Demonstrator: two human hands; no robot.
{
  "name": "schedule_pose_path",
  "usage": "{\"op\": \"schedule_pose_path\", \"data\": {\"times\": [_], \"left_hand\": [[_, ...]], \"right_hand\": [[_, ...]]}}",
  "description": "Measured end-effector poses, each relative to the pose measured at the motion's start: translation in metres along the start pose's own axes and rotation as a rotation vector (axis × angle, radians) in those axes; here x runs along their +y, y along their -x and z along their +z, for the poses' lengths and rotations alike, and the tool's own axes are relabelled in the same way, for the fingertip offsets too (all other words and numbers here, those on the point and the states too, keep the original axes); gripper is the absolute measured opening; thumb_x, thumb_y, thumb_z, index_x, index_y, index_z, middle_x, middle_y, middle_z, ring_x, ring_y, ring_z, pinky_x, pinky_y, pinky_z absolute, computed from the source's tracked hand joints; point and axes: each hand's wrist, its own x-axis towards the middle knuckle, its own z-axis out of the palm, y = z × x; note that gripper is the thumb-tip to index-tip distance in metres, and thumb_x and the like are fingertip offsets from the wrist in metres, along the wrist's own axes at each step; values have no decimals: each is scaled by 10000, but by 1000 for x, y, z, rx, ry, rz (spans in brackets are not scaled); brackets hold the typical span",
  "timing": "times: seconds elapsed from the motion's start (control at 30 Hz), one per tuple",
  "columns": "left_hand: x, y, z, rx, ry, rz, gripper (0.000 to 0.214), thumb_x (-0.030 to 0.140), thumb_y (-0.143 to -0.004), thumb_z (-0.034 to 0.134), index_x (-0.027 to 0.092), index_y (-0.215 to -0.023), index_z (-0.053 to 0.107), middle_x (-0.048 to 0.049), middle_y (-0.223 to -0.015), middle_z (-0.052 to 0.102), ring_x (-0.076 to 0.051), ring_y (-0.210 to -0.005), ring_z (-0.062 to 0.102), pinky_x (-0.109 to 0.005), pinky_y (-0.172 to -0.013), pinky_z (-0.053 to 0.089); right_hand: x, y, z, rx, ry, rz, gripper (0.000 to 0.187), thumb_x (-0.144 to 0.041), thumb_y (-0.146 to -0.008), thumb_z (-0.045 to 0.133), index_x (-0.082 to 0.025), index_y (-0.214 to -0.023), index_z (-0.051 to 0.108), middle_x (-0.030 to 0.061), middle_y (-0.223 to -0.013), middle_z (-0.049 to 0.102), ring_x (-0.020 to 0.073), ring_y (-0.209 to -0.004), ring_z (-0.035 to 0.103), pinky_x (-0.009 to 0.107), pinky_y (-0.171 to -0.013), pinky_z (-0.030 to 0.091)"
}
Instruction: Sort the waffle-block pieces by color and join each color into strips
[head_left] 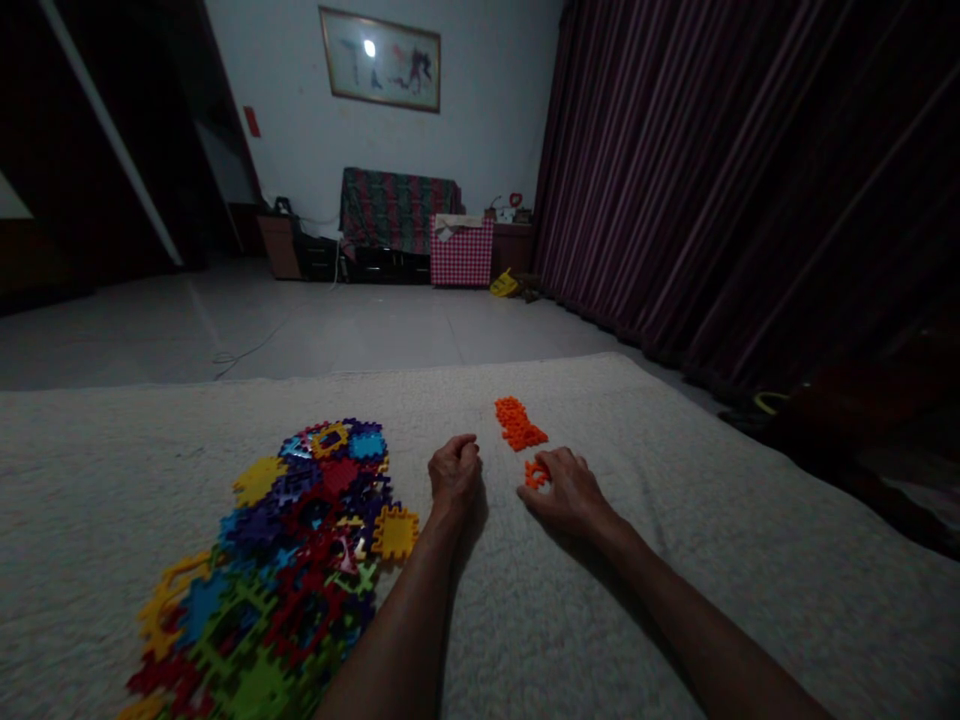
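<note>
My right hand [574, 492] pinches a small orange interlocking plastic piece [535, 474] between thumb and fingers, low over the pale quilted cover. Just beyond it lies a cluster of similar orange pieces [517, 424], close together but apart from the one in my hand. My left hand [454, 472] is closed, its fingers curled; whatever they may hold is hidden. It is between the orange cluster and a large heap of mixed-colour interlocking pieces [300, 540]. A yellow square piece [396, 533] sits at the heap's right edge, near my left forearm.
The quilted cover [712, 560] spreads under everything and ends at a far edge above the tiled floor [360, 335]. Across the room stand a cloth-draped cabinet [397, 210] and a red-checked cloth [461, 255]. Dark purple curtains [675, 150] hang at the right.
</note>
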Motion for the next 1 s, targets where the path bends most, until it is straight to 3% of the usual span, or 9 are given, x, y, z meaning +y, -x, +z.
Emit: {"op": "schedule_pose_path", "data": {"times": [0.13,0.33,0.63,0.83,1.0], "left_hand": [[-2,0,0,-13,9,22,323,283,-747,567,133,-943,776,-63,-723,727,-177,-698,663,-272,-664,497],[-6,-2,2,-25,3,10,311,259,-747,564,142,-943,775,-76,-773,747,-175,-690,664,-270,-641,486],[-6,-4,1,-38,-25,6,294,249,-754,573,158,-947,774,-71,-788,752,-172,-689,674,-262,-643,498],[-2,-2,-1,-31,-56,24,294,246,-757,567,150,-941,776,-79,-775,751,-186,-725,679,-281,-682,504],[-2,0,0,-22,-17,46,297,265,-744,576,142,-926,775,-62,-714,727,-178,-680,665,-270,-651,498]], "right_hand": [[7,-4,4,45,-70,62,315,-423,-663,729,-218,-895,669,88,-892,616,262,-840,585,392,-766,501],[12,-22,16,256,-211,-1,432,-405,-721,707,-197,-1090,618,116,-1088,582,272,-970,567,409,-824,518],[9,-39,25,247,-93,-30,442,-461,-769,686,-192,-1103,576,116,-1072,572,293,-1013,531,441,-862,481],[3,-34,21,276,-132,-13,603,-481,-754,698,-176,-1236,503,140,-1182,552,318,-1099,507,467,-881,487],[0,-29,18,316,-185,-10,487,-406,-814,642,-190,-1229,504,137,-1183,545,301,-1099,509,450,-893,496]]}}
